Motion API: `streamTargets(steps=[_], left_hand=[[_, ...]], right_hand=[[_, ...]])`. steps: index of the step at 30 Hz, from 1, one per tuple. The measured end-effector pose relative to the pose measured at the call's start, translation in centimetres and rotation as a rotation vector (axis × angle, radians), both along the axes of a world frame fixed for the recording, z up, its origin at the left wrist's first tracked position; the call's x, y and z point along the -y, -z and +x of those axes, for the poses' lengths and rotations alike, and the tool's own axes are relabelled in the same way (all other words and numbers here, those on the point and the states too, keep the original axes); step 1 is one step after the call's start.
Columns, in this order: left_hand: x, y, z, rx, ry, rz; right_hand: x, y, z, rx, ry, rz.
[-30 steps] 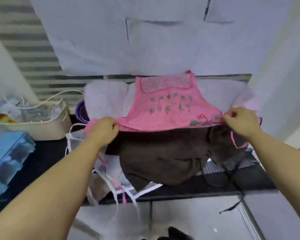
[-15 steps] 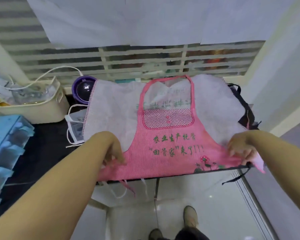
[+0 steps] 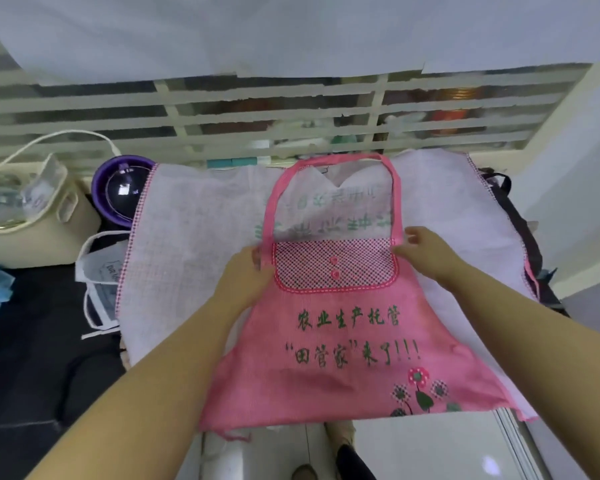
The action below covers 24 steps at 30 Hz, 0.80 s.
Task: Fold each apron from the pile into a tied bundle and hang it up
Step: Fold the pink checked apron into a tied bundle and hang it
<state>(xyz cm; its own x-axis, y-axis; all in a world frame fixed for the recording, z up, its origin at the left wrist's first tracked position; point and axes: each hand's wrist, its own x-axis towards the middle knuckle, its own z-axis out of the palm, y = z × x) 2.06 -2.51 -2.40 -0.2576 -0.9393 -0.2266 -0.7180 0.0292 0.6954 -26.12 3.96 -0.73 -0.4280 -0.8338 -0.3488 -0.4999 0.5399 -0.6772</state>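
Pink apron [image 3: 343, 341] lies flat, print side up, on top of a white apron [image 3: 194, 237] that's spread over the dark table [image 3: 32, 341]. Its neck loop [image 3: 340, 160] points away from you twd the window grille [image 3: 257, 112]. The btm hem hangs just past the table's near edge, over the floor.

Your L hand [image 3: 246, 275] is at the bib's top-left corner, fingers curled onto the edge where the loop starts, pinching the fabric there. Your R hand [image 3: 425, 252] is at the top-right corner, thumb & fingers nipped on the loop's base.

Btwn your hands sits the checked panel [image 3: 336, 268] w/ two pink buttons. Green lettering runs below it, and there's a flower print at the btm-right corner.

Left of the aprons is a purple round container [image 3: 118, 192] touching the white apron's far-left corner, then a beige basket [image 3: 73, 223] w/ a white cable [image 3: 49, 140] running over it. White straps [image 3: 90, 306] lie on the table just left of the white apron.
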Motion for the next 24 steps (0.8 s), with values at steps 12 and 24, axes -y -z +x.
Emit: streamTargets(steps=[12, 24], left_hand=[[3.8, 3.3, -2.4, 0.186, 0.122, 0.171], [-0.8, 1.0, -1.5, 0.081, 0.223, 0.637]], right_hand=[[4.9, 4.6, -2.6, -0.340, -0.273, 0.083], [0.1, 2.3, -2.2, -0.201, -0.507, 0.326]])
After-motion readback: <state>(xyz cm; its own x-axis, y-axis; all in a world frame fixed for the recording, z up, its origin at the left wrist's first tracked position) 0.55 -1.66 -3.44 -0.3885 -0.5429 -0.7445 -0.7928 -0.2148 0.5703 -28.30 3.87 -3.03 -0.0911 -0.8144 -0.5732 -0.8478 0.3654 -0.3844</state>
